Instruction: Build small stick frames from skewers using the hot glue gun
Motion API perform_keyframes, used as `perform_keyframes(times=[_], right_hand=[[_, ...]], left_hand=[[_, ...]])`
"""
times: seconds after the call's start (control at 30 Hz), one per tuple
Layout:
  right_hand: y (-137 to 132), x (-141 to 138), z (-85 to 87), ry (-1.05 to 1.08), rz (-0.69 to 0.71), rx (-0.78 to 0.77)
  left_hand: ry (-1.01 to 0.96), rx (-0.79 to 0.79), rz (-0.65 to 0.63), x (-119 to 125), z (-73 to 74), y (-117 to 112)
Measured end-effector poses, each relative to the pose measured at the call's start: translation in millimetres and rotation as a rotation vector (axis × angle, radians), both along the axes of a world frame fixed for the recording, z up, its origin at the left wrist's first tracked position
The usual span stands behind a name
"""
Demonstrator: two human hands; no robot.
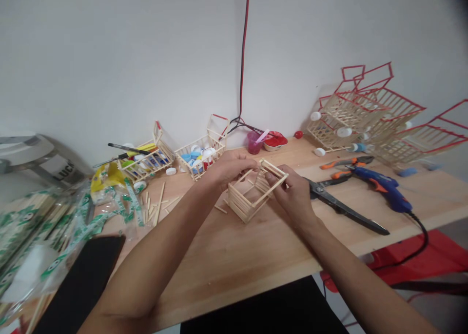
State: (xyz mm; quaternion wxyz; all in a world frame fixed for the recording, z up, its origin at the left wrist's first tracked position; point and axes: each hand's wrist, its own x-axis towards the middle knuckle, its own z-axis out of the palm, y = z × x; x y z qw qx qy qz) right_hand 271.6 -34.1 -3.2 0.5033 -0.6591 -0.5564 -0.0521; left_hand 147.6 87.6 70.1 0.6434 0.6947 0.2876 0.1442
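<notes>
Both my hands hold a small open box frame of glued wooden sticks (245, 197) above the wooden table (234, 270). My left hand (228, 168) grips its far left side with curled fingers. My right hand (292, 192) pinches the raised top corner of the frame between thumb and fingers. The frame is tilted, and my fingers hide part of its upper rails. Loose sticks (155, 207) lie on the table to the left of my left forearm. Long black-bladed scissors (340, 202) lie just to the right of my right hand.
A blue glue gun (380, 190) and orange-handled pliers (345, 164) lie at right. Red-rimmed stick baskets (365, 109) lean against the wall. Small stick baskets with bottle caps (201, 153) stand at the back. Plastic packs of sticks (36, 226) fill the left foreground.
</notes>
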Motion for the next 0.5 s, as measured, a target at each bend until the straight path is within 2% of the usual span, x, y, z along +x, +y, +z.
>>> perform_keyframes(times=[0.5], right_hand=[[-0.7,-1.3,1.3,0.014,-0.011,-0.009]], left_hand=[[0.014,0.008,-0.017,-2.5,4.5,-1.5]])
